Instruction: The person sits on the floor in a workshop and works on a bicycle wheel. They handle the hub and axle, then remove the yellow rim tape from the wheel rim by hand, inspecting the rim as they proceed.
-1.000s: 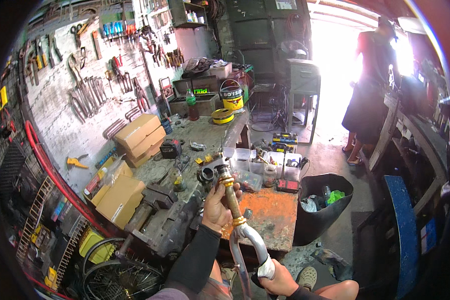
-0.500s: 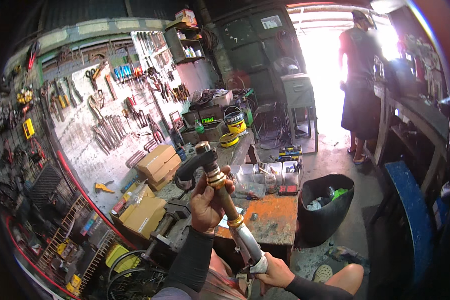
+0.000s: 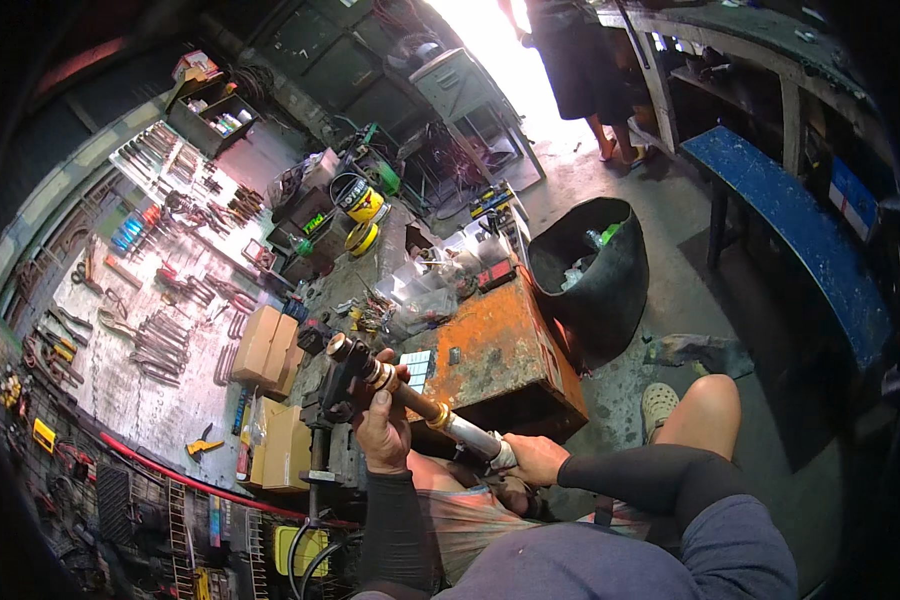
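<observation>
A long metal tube (image 3: 417, 402) with brass-coloured collars runs slantwise across my lap. Its lower part is silver, and a dark fitting surrounds it near the round upper end. My left hand (image 3: 382, 440) is closed round the tube by the upper brass collar, its thumb up along the side. At the silver lower end, my right hand (image 3: 535, 458) is wrapped round the tube; its fingertips are hidden underneath. Just behind the upper end stands a dark bench vise (image 3: 319, 440), partly covered by the tube and my left hand.
An orange, worn-topped bench (image 3: 495, 325) stands ahead, with plastic bins and small parts at its back. To its right is a black bin (image 3: 610, 300) with rubbish. Cardboard boxes (image 3: 260, 340) and a tool wall (image 3: 150, 310) are at left, a blue bench (image 3: 785, 235) right. Another person stands by the doorway.
My view has tilted down and turned right. The tube has swung from steep to a flatter slant, its upper end lower and further left. Both hands still hold it.
</observation>
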{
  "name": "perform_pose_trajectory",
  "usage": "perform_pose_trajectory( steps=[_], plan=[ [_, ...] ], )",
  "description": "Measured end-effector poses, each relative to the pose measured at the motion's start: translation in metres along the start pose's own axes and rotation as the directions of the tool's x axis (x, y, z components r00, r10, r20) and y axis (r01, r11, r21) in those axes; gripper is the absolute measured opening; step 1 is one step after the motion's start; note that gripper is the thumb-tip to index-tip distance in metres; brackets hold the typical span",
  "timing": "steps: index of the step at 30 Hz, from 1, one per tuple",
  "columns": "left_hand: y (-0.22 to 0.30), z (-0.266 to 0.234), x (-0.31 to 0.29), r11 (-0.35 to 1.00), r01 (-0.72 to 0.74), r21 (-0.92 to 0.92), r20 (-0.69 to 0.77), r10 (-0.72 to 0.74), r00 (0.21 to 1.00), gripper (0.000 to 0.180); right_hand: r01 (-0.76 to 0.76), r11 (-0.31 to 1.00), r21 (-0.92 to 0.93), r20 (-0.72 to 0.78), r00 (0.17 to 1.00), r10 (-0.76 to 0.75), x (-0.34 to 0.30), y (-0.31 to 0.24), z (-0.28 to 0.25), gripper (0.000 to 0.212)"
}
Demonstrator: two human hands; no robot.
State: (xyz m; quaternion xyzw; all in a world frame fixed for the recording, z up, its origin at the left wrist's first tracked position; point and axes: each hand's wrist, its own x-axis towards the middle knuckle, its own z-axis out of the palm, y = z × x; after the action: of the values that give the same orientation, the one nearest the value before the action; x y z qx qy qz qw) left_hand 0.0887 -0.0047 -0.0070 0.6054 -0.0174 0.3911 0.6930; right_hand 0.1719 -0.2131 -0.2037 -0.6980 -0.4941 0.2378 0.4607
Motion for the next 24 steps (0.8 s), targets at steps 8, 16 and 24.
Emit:
perform_pose_trajectory(
  steps=[8,16,24],
  plan=[
    [0.006,-0.026,0.03,0.98,-0.064,-0.188,-0.145,0.037,0.989,0.071,0.362,0.888,-0.284,-0.04,0.921,-0.388,0.008,-0.012,0.022,0.042],
    [0.017,-0.042,0.03,0.993,-0.01,-0.119,-0.269,-0.023,0.963,0.063,0.379,0.882,-0.281,0.066,0.924,-0.376,0.004,-0.03,0.018,0.052],
    [0.022,-0.048,0.027,0.962,-0.017,-0.273,-0.134,-0.02,0.991,0.058,0.367,0.893,-0.259,0.092,0.93,-0.355,0.004,-0.031,0.019,0.052]
  ],
)
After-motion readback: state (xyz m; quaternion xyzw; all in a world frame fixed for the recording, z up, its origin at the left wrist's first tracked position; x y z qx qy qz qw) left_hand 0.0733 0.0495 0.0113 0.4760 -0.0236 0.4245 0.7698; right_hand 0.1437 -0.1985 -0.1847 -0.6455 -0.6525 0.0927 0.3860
